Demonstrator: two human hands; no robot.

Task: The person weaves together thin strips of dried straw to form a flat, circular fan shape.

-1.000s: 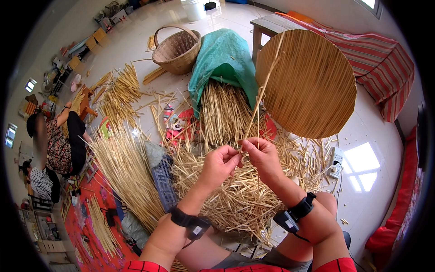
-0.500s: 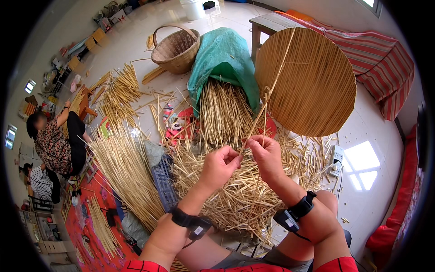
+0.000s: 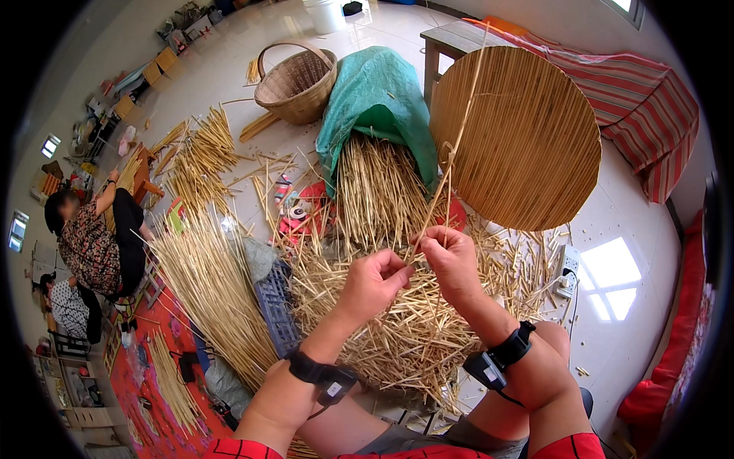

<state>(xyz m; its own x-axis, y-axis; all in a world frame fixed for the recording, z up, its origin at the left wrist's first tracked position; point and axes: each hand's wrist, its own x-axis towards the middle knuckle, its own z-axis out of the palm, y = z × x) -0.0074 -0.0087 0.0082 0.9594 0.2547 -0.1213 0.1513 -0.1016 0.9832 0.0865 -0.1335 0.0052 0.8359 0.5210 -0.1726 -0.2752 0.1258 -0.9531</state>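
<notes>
A long straw stalk stands up between my hands, its thin tip reaching past the round mat and a looser strand hanging at a joint. My left hand pinches its lower end between thumb and forefinger. Just to the right and a little higher, my right hand is closed on the same stalk. Below both hands lies a heap of short cut straw pieces. Beyond them, a bundle of stalks pokes out of a green woven sack.
Long pale stalks lean over a blue plastic crate on my left. A round straw mat leans against a wooden bench. A power strip lies at right, a wicker basket behind. Two people sit far left.
The stalk's upper end has tilted slightly to the left. My left hand has shifted a little to the right, closer to my right hand, and both still grip the stalk.
</notes>
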